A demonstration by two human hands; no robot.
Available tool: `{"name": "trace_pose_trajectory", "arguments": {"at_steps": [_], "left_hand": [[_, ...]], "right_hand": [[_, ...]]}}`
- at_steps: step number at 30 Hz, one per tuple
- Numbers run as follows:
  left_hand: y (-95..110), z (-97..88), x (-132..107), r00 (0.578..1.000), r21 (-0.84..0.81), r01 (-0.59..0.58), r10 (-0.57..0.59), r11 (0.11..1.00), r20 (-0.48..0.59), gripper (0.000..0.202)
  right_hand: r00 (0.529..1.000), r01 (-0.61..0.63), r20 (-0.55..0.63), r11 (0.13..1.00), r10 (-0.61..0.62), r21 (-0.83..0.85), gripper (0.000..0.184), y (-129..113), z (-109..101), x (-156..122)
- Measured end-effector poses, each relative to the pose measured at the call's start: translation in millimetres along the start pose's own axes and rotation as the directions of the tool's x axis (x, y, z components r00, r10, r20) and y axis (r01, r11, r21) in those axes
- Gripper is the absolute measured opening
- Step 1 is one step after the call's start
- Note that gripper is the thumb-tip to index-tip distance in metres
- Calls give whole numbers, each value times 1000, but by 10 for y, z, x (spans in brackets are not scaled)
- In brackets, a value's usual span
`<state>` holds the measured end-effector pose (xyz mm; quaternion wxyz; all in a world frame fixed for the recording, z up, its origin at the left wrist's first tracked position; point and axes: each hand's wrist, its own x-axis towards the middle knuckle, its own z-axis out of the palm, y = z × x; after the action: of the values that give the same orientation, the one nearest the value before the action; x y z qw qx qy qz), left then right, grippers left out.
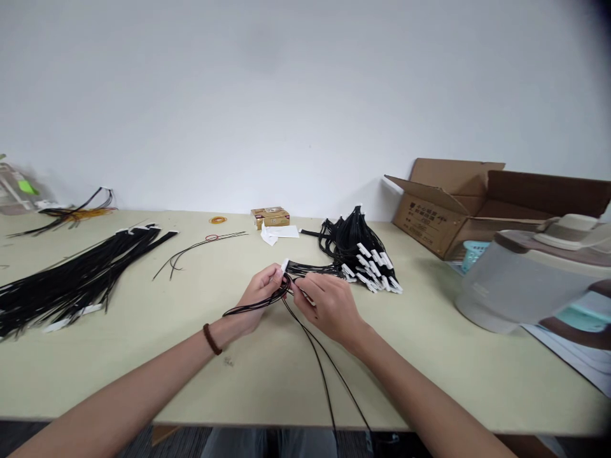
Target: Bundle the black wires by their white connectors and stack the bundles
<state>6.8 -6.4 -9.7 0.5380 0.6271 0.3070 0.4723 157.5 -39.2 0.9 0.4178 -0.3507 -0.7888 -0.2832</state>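
Observation:
My left hand [260, 292] is closed around a bundle of thin black wires [255, 306] and a white connector [285, 266] at their end. Close beside it, my right hand [329, 305] pinches black wire near the connector, its fingertips partly hidden. Two long loose wires [315, 343] hang from between the hands down over the table's front edge. A flat row of black wires [312, 268] runs from the connector to the right, toward a heap of black wire harnesses [356, 235] with several white connectors [377, 270].
More black wire harnesses [95, 273] lie at the left. Loose wires [191, 248], a yellow coil [217, 220], a small gold box [271, 216] and white paper [281, 233] lie further back. At right stand an open cardboard box [429, 219] and a translucent jug [515, 280].

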Motion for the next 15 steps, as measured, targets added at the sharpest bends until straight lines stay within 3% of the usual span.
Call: {"name": "trace_pose_trajectory", "arguments": {"at_steps": [15], "left_hand": [[-20, -10, 6, 1000, -12, 4, -4, 1000, -1, 31]], "right_hand": [[1000, -7, 3, 1000, 7, -7, 26, 7, 3, -2]]}}
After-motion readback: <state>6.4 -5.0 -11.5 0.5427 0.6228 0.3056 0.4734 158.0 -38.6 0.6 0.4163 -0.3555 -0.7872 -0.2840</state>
